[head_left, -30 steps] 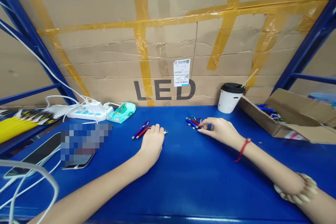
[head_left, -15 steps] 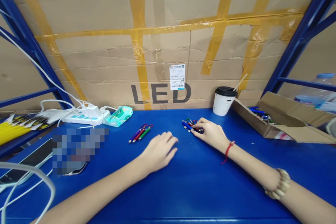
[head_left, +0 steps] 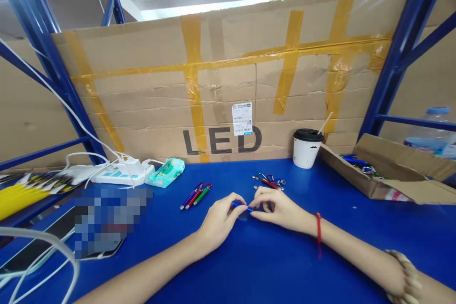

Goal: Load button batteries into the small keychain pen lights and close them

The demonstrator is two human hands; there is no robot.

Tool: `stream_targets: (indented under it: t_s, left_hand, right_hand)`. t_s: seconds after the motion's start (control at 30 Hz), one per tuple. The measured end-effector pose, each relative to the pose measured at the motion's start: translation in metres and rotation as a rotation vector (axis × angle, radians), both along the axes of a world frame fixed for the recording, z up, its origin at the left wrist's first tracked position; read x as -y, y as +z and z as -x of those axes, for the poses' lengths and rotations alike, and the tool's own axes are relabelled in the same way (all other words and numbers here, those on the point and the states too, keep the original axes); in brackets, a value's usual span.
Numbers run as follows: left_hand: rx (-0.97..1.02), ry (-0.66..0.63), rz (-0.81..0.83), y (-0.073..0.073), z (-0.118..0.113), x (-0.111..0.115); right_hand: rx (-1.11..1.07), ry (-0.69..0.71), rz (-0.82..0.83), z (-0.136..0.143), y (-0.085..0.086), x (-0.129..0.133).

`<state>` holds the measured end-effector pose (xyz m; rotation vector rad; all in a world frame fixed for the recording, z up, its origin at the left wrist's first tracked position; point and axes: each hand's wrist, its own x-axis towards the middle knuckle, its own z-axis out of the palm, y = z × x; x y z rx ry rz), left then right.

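Observation:
Both hands meet over the middle of the blue table (head_left: 228, 266). Between them is a small blue cylinder (head_left: 236, 204), pinched at its left end by my left hand (head_left: 221, 221) and at its right end by my right hand (head_left: 278, 208). The fingers cover part of it. Just behind my right hand lie a red cylinder (head_left: 270, 184), carabiner clips and small round silver pieces. To the left of my left hand, purple, red and green cylinders (head_left: 195, 195) with clips rest side by side.
An open cardboard box (head_left: 374, 187) with blue items stands at the right, beside a lidded paper cup (head_left: 305, 149). At the left are a power strip (head_left: 119, 173), a green packet (head_left: 166, 172), a phone (head_left: 39, 235) and white cables. Cardboard (head_left: 156, 104) stands behind.
My right hand has brought the blue cylinder from the small pile towards me and left. My left hand has closed on its other end. The head view has tilted up.

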<state>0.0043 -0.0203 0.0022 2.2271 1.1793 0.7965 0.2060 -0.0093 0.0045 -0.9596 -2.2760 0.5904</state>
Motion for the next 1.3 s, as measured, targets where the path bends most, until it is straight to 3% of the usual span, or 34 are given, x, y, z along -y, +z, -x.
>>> stream_targets:
  t_s: [0.13,0.23,0.5,0.7,0.93,1.07,1.17,1.3]
  left_hand:
    - [0.048,0.120,-0.102,0.001,-0.001,0.001]
    - [0.073,0.142,-0.166,0.002,0.000,0.001]
    - [0.072,0.096,-0.318,-0.007,0.001,-0.005]
    - [-0.100,-0.004,-0.498,-0.002,0.006,-0.005]
    - [-0.382,0.086,-0.407,0.000,0.002,-0.002]
    - [-0.447,0.149,-0.345,-0.002,0.001,-0.005]
    - [-0.463,0.079,-0.326,-0.004,0.004,-0.013]
    - [-0.506,-0.061,-0.329,-0.004,0.011,-0.027]
  right_hand:
    - [0.105,-0.235,-0.111,-0.010,-0.004,-0.010]
    - [0.198,-0.391,-0.168,-0.018,-0.005,-0.017]
    - [0.286,-0.468,-0.177,-0.021,-0.008,-0.023]
    - [0.231,-0.408,-0.151,-0.012,-0.008,-0.026]
    - [0.106,-0.276,0.000,0.037,-0.004,-0.031]
    - [0.036,-0.168,0.155,0.040,-0.008,-0.046]
    - [-0.026,-0.121,0.143,0.033,-0.011,-0.049]
    - [-0.086,-0.157,0.073,0.033,-0.016,-0.039]
